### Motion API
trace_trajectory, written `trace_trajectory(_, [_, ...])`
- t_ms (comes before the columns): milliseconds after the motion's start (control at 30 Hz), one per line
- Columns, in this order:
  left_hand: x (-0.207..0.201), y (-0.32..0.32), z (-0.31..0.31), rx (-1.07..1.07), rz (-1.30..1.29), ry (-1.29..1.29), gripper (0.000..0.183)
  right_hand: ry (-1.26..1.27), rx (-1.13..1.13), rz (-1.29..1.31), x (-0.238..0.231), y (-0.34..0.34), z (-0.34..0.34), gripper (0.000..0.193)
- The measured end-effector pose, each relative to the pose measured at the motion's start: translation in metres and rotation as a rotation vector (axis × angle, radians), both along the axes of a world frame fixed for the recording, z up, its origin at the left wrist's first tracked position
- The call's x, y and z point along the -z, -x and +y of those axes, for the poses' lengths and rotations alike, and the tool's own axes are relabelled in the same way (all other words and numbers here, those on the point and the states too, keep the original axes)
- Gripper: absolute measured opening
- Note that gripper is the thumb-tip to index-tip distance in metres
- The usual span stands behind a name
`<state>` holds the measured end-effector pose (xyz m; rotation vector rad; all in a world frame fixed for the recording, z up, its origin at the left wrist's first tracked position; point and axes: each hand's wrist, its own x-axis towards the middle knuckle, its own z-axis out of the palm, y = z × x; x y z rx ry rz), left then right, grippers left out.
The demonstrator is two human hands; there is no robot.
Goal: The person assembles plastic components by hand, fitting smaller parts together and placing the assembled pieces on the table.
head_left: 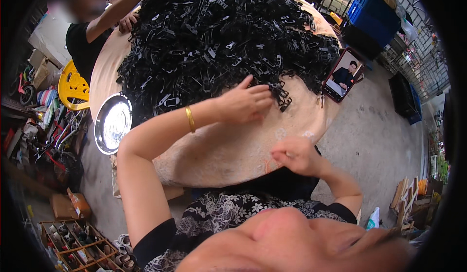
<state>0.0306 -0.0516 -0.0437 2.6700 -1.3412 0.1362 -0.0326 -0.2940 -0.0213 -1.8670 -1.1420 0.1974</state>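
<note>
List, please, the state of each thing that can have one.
Black pieces: heaped loosely on the table
Left hand: fingers partly extended, near heap's edge
Right hand: fingers curled; any hold unclear
Phone: screen lit, tilted
Metal bowl: shining with glare
Gold bracelet: worn, left wrist

No readable text, numbers or signs: none on phone point(343, 75) at right edge of worktop point(219, 162).

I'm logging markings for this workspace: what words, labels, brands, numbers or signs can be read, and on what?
None can be read.
Smartphone: any lettering on its screen is too small to read.
Black clip-like pieces: any markings are too small to make out.
</note>
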Motion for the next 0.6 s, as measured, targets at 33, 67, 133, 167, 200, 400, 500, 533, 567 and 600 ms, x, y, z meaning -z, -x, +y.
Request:
trace_trajectory(33, [-0.005, -0.012, 0.003, -0.019, -0.040, -0.121, 0.045, -0.070, 0.027, -0.078, -0.008, -0.012, 0.009, 0.011])
trace_trajectory(67, [-0.008, -0.021, 0.008, -0.015, -0.111, -0.160, 0.043, -0.114, 0.058, -0.134, -0.011, -0.031, 0.018, 0.010])
trace_trajectory(133, [-0.010, -0.035, 0.015, -0.056, -0.284, -0.283, 0.037, -0.178, 0.122, -0.231, -0.024, -0.083, 0.036, 0.010])
trace_trajectory(167, [-0.014, -0.042, 0.016, -0.102, -0.254, -0.250, 0.027, -0.274, 0.240, -0.218, -0.021, -0.111, 0.045, 0.013])
trace_trajectory(200, [-0.012, -0.046, 0.027, -0.151, -0.339, -0.273, 0.020, -0.259, 0.373, -0.150, -0.027, -0.134, 0.054, 0.017])
trace_trajectory(400, [-0.026, -0.068, 0.074, -0.472, -0.372, -0.465, 0.024, -0.101, 0.818, -0.187, 0.000, -0.325, 0.059, 0.041])
trace_trajectory(500, [-0.027, -0.065, 0.084, -0.586, -0.337, -0.478, 0.033, 0.196, 0.882, -0.103, -0.001, -0.370, 0.060, 0.045])
trace_trajectory(533, [-0.027, -0.065, 0.082, -0.638, -0.332, -0.465, 0.036, 0.307, 0.925, -0.138, 0.003, -0.386, 0.058, 0.046])
trace_trajectory(567, [-0.027, -0.068, 0.080, -0.665, -0.283, -0.454, 0.043, 0.370, 0.989, -0.122, 0.008, -0.400, 0.055, 0.050])
trace_trajectory(600, [-0.028, -0.067, 0.081, -0.685, -0.242, -0.421, 0.047, 0.459, 0.997, -0.077, 0.009, -0.409, 0.056, 0.056])
